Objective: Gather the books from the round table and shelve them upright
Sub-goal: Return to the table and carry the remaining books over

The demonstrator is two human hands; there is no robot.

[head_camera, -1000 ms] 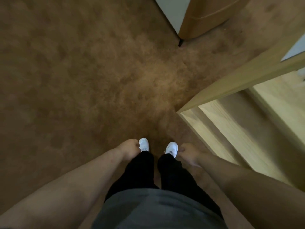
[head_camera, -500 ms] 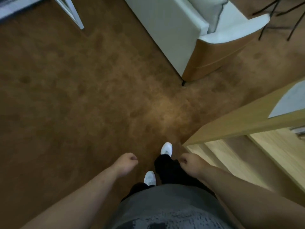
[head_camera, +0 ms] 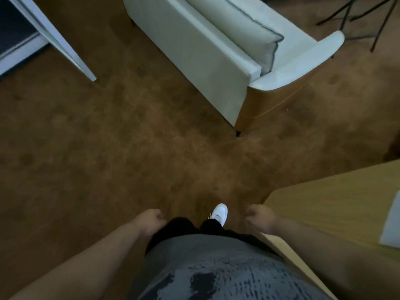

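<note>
Neither grip holds anything: the left hand (head_camera: 151, 220) hangs loosely curled beside the left thigh, and the right hand (head_camera: 260, 218) hangs the same way, fingers bent inward around nothing, just at the near corner of the wooden shelf unit (head_camera: 337, 204) on the right. No books and no round table are in view, so where the task's things lie cannot be told from here. A pale flat sheet or board (head_camera: 391, 226) rests on the wooden top at the right edge; what it is cannot be made out. Ahead, brown carpet (head_camera: 108, 148) fills the middle of the scene and lies open in front of the feet. Far and slightly right stands a white armchair (head_camera: 205, 61) with a tan shell and a piped cushion (head_camera: 244, 27), its near corner leg set on the carpet right of the path. Dark thin legs of some stand (head_camera: 355, 20) show at the far right, and a white frame (head_camera: 58, 40) slants down at the far left. One white shoe (head_camera: 219, 213) points forward below the grey shirt (head_camera: 216, 267). Compared with half a second ago, the view has tipped up and forward: the armchair sits larger and closer, the shelf's inner boards have slid out of sight, and only one shoe shows instead of two.
</note>
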